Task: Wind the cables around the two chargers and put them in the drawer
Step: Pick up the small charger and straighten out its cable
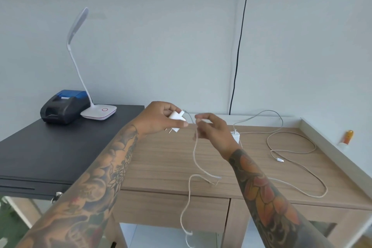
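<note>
Left hand (161, 119): grips white charger (177, 120) above tabletop (171, 159) | right hand (211, 129): pinches its cable (194, 155), hanging past drawer (201, 210) | second charger (235, 136): on tabletop, cable (291, 152) loose.

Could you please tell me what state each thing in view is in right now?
Left hand: grips first charger.
Right hand: pinches its cable.
First charger: lifted, prongs out.
First cable: unwound, hanging past the drawer.
Second charger: on the desk.
Second cable: unwound, sprawled in loose loops.
Drawer: closed.
Desk lamp: appears off.
</note>
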